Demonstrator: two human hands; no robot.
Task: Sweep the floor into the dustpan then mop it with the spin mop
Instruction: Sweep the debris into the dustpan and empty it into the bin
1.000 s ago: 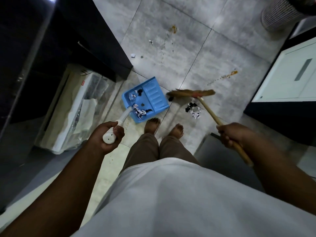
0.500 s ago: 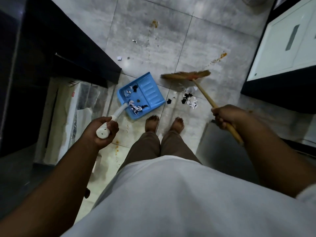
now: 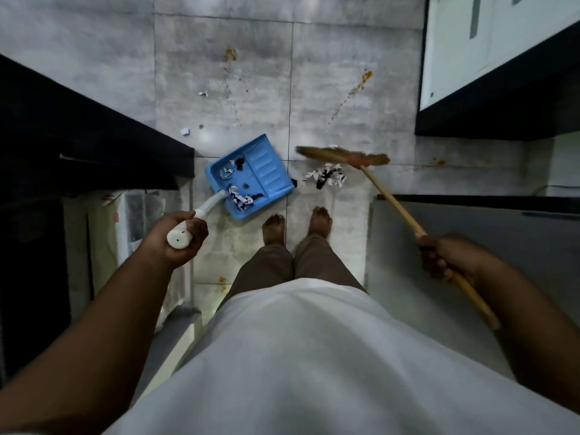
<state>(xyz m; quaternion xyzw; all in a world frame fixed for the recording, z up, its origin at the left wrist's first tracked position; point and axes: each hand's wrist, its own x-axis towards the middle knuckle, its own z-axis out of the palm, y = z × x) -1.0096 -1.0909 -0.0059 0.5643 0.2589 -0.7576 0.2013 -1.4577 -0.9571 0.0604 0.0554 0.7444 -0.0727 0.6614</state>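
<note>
Nearest me, the left hand keeps its grip wrapped round the white handle of the blue dustpan, and the right hand still grips the wooden broom stick. The dustpan rests on the floor just ahead of the bare feet, some scraps already inside. Since a moment ago the paper pile lies closer to the dustpan's right edge, with the broom head just beyond it, possibly lifted. Farther past the dustpan, stray bits and orange stains remain, so sweeping isn't finished.
</note>
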